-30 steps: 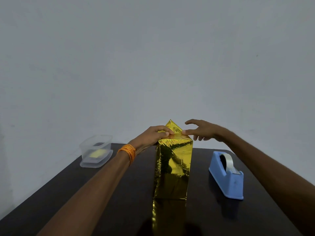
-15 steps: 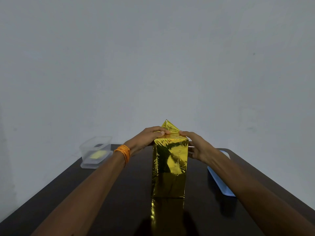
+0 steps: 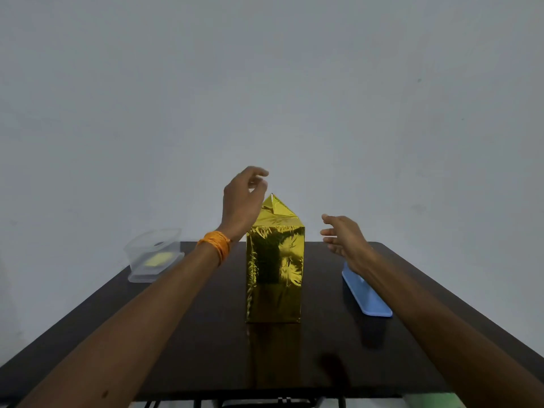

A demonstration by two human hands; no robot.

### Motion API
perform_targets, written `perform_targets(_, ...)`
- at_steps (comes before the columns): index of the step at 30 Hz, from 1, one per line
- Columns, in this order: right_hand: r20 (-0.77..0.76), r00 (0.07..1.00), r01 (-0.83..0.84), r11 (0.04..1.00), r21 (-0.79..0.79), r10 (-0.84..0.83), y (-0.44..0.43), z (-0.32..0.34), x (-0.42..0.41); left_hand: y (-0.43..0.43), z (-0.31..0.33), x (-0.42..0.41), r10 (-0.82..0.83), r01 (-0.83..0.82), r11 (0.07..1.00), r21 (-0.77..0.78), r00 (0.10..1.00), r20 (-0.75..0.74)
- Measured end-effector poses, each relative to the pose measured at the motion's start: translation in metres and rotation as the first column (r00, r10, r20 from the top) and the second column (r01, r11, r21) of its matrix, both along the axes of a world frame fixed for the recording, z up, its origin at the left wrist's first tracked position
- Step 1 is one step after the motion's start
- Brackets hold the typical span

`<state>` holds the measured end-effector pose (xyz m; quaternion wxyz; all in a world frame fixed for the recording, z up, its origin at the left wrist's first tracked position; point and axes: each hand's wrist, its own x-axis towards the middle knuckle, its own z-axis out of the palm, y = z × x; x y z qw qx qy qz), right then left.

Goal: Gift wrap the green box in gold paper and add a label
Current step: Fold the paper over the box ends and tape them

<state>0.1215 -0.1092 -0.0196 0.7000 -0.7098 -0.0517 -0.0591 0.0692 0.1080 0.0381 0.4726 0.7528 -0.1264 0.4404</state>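
The box wrapped in gold paper stands upright in the middle of the dark table. A triangular gold flap sticks up at its far top edge. My left hand, with an orange band at the wrist, hovers just left of and above the box top, fingers loosely curled near the flap tip, holding nothing. My right hand floats to the right of the box, apart from it, fingers relaxed and empty. No green shows through the wrapping.
A clear plastic container with something yellow inside sits at the table's back left. A blue tape dispenser lies on the right, partly hidden by my right forearm. A plain pale wall stands behind the table.
Both hands have let go of the box top. My left hand rose above the flap, and my right hand pulled away to the right.
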Motion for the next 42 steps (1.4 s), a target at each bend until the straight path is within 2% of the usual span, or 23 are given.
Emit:
perform_targets(2,0.051,0.996,0.069,0.997,-0.044,-0.067,-0.02,-0.003,-0.002,-0.025,0.01,-0.005,-0.013,0.005,0.994,0.106,0.997,0.077)
perform_targets(4,0.103,0.984,0.156,0.98,-0.125,-0.144,-0.038,-0.008,-0.003,-0.052,0.012,-0.006,-0.044,0.03,0.982,0.186,0.997,0.069)
perform_targets(8,0.164,0.935,0.35,0.887,-0.302,-0.313,-0.082,-0.026,-0.009,-0.109,-0.014,0.001,-0.079,0.089,0.957,0.276,0.996,-0.048)
perform_targets(12,0.11,0.923,0.381,0.839,-0.39,-0.368,-0.116,-0.053,-0.015,-0.149,-0.063,0.016,-0.132,0.186,0.94,0.286,0.972,-0.196)
perform_targets(14,0.017,0.932,0.343,0.863,-0.371,-0.363,-0.124,-0.065,-0.015,-0.163,-0.087,0.027,-0.14,0.225,0.935,0.274,0.944,-0.298)
perform_targets(17,-0.172,0.943,0.244,0.943,-0.225,-0.285,-0.128,-0.078,-0.01,-0.176,-0.113,0.042,-0.102,0.314,0.886,0.342,0.85,-0.516)
perform_targets(20,-0.212,0.947,0.207,0.963,-0.17,-0.241,-0.123,-0.079,-0.007,-0.183,-0.131,0.049,-0.043,0.386,0.824,0.414,0.772,-0.634)
perform_targets(24,-0.213,0.941,0.247,0.964,-0.098,-0.263,-0.116,-0.074,0.002,-0.187,-0.147,0.055,-0.078,0.35,0.867,0.355,0.798,-0.597)
perform_targets(27,-0.189,0.933,0.282,0.949,-0.145,-0.306,-0.115,-0.075,0.011,-0.186,-0.148,0.057,-0.094,0.352,0.869,0.349,0.808,-0.582)
perform_targets(31,-0.036,0.93,0.34,0.896,-0.285,-0.365,-0.106,-0.07,0.009,-0.186,-0.153,0.056,-0.099,0.342,0.868,0.359,0.829,-0.551)
perform_targets(35,0.077,0.917,0.396,0.879,-0.264,-0.39,-0.1,-0.051,-0.003,-0.186,-0.157,0.052,-0.122,0.342,0.886,0.314,0.823,-0.554)
perform_targets(42,-0.014,0.916,0.399,0.912,-0.099,-0.402,-0.108,-0.088,-0.019,-0.187,-0.16,0.054,-0.129,0.337,0.895,0.292,0.823,-0.554)
